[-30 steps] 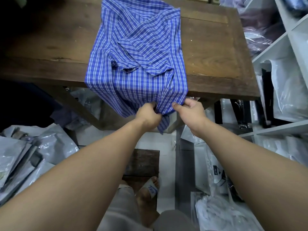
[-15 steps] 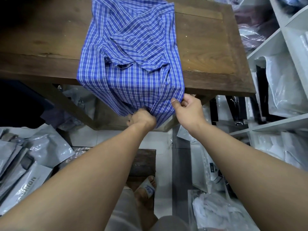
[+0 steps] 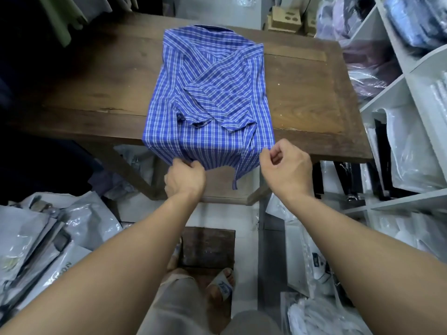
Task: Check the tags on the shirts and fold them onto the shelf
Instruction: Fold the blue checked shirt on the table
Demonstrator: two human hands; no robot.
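Note:
A blue checked shirt (image 3: 210, 93) lies face down on the dark wooden table (image 3: 96, 93), both sleeves folded in over its back. Its lower hem hangs over the table's near edge. My left hand (image 3: 185, 177) pinches the hem at its lower left. My right hand (image 3: 286, 165) pinches the hem's right corner at the table edge, fingers curled. White shelves (image 3: 396, 93) stand at the right. No tag is visible.
The shelves hold shirts in plastic bags (image 3: 411, 153). More bagged garments (image 3: 43, 238) are piled on the floor at left, and others (image 3: 312, 315) at lower right. Cardboard boxes (image 3: 285, 18) sit behind the table. My sandalled foot (image 3: 222, 286) stands by a dark stool.
My hands have moved apart along the hanging hem: the left went left, the right went right and up to the hem's corner. The camera has tilted up, showing the whole shirt.

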